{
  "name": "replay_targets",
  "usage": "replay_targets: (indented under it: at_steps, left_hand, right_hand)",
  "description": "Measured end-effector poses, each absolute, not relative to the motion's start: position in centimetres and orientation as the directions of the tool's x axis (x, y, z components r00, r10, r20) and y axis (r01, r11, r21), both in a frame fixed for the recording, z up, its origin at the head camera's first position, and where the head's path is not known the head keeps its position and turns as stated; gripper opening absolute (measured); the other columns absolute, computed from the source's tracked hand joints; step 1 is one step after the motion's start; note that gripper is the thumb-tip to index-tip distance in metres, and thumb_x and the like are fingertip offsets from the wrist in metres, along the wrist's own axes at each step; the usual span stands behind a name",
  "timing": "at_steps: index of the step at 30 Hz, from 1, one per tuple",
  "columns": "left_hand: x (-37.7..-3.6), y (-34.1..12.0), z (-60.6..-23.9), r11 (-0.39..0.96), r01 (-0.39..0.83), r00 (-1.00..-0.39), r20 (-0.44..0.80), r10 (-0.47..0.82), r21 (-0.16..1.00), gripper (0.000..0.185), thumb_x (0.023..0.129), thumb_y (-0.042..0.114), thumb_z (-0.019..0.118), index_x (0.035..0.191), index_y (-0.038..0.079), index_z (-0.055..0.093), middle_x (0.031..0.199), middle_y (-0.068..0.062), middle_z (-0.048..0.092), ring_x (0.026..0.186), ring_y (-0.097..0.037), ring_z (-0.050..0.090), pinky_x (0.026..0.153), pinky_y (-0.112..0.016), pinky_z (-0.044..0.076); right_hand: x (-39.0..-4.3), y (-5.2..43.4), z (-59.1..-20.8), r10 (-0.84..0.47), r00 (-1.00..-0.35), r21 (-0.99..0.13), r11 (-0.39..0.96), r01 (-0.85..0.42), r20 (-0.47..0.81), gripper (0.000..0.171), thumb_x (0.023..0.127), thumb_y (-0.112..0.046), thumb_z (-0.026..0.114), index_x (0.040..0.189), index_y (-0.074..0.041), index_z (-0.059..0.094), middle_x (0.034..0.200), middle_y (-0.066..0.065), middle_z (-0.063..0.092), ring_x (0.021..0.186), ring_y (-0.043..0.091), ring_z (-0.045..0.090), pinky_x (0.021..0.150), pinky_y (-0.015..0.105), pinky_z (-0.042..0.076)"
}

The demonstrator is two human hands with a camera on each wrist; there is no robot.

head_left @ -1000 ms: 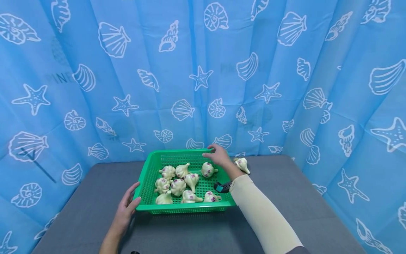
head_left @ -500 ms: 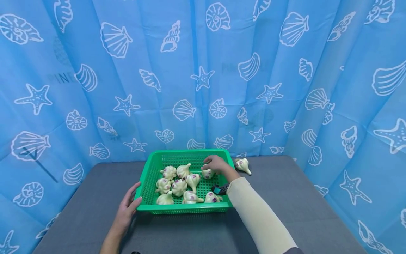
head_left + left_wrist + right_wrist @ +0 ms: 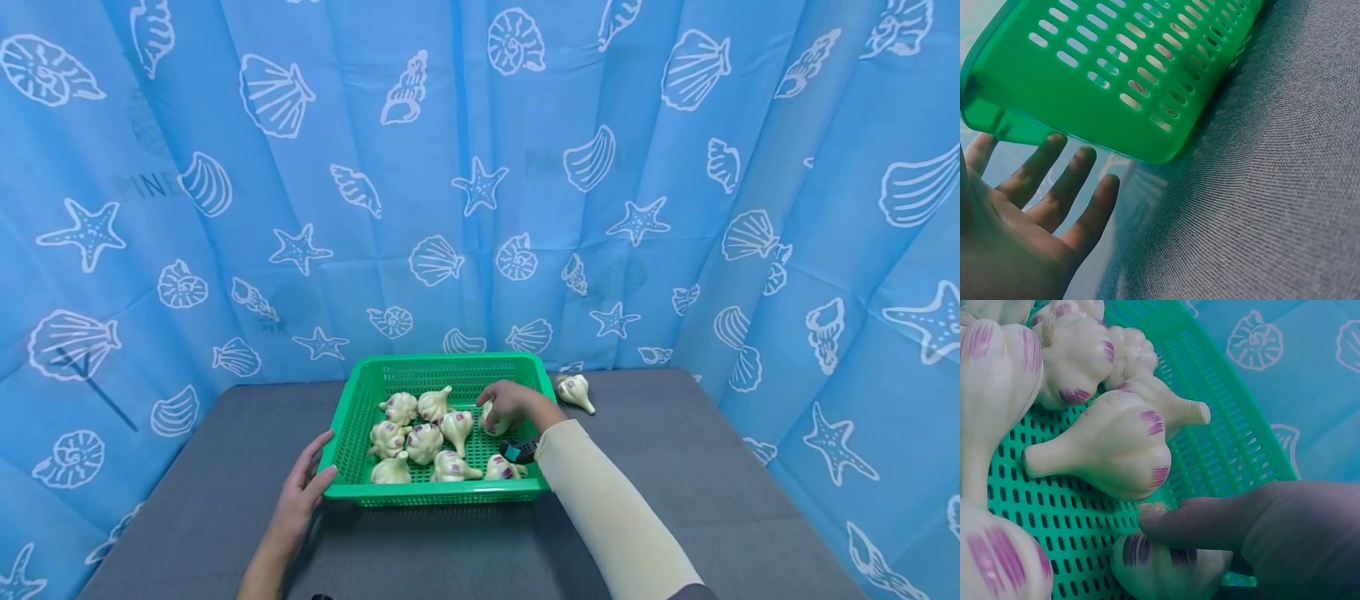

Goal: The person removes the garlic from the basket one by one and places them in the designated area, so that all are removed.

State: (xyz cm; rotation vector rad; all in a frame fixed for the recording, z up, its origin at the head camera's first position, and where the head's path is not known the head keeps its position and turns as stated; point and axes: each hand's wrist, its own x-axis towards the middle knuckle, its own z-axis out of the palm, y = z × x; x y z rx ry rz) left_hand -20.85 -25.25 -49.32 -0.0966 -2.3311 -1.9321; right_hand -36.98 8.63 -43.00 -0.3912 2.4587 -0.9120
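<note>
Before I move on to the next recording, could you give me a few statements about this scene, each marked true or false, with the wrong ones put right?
1. The right hand touches a garlic bulb inside the green basket. True.
2. The left hand holds a garlic bulb. False: it is at the basket's near left corner.
3. A stray bulb lies on the gray table, outside the basket. True.
4. The curtain is plain red. False: it is blue with white shells and starfish.
5. Near the right hand, another bulb lies on its side. True.
</note>
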Motion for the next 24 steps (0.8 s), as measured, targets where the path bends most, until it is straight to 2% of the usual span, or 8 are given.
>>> replay_targets:
  at_steps: [7, 12, 16, 21, 24]
  left_hand:
    - [-20.8, -25.2, -49.2, 0.181, 0.12, -0.992, 0.126, -0.021, 0.976, 0.055, 0.104, 0.025, 0.048, 0.153, 0.015, 0.026, 0.153, -0.026, 0.026, 0.107, 0.008, 0.047, 0.081, -0.03, 0.047]
    - [-20.8, -25.2, -49.2, 0.188, 0.123, -0.991, 0.129, -0.023, 0.974, 0.054, 0.104, 0.026, 0.048, 0.153, 0.015, 0.026, 0.153, -0.025, 0.025, 0.108, 0.009, 0.045, 0.081, -0.029, 0.047]
    - [-20.8, -25.2, -49.2, 0.178, 0.114, -0.993, 0.119, -0.02, 0.977, 0.054, 0.104, 0.026, 0.047, 0.153, 0.015, 0.026, 0.154, -0.025, 0.024, 0.109, 0.009, 0.045, 0.084, -0.036, 0.047]
    - [-20.9, -25.2, -49.2, 0.155, 0.099, -0.995, 0.102, -0.011, 0.983, 0.055, 0.105, 0.028, 0.046, 0.154, 0.017, 0.024, 0.154, -0.024, 0.023, 0.109, 0.008, 0.045, 0.091, -0.049, 0.043]
    - [-20.9, -25.3, -49.3, 0.157, 0.101, -0.995, 0.103, -0.009, 0.983, 0.056, 0.105, 0.028, 0.045, 0.154, 0.017, 0.023, 0.155, -0.024, 0.022, 0.116, 0.0, 0.045, 0.091, -0.05, 0.043]
  right_hand:
    - [-36.8, 8.5, -42.8, -0.423, -0.842, -0.641, 0.757, -0.126, -0.334, 0.048, 0.084, -0.003, 0.073, 0.129, -0.007, 0.061, 0.129, 0.015, 0.052, 0.097, 0.027, 0.058, 0.078, 0.049, 0.052]
    - [-36.6, 8.7, -42.5, -0.448, -0.84, -0.642, 0.749, -0.165, -0.307, 0.048, 0.084, -0.004, 0.074, 0.13, -0.007, 0.061, 0.131, 0.016, 0.052, 0.103, 0.029, 0.058, 0.076, 0.047, 0.053]
    - [-36.4, 9.1, -41.9, -0.48, -0.834, -0.639, 0.738, -0.216, -0.272, 0.047, 0.086, -0.006, 0.072, 0.131, -0.008, 0.059, 0.137, 0.019, 0.048, 0.115, 0.034, 0.053, 0.077, 0.047, 0.052]
    - [-36.1, 9.6, -40.9, -0.513, -0.834, -0.644, 0.712, -0.279, -0.206, 0.049, 0.086, -0.007, 0.074, 0.132, -0.01, 0.059, 0.139, 0.02, 0.047, 0.121, 0.036, 0.049, 0.08, 0.047, 0.051]
    - [-35.8, 9.8, -40.1, -0.533, -0.832, -0.641, 0.695, -0.327, -0.155, 0.052, 0.085, -0.009, 0.075, 0.134, -0.012, 0.058, 0.14, 0.017, 0.048, 0.125, 0.036, 0.047, 0.084, 0.045, 0.049]
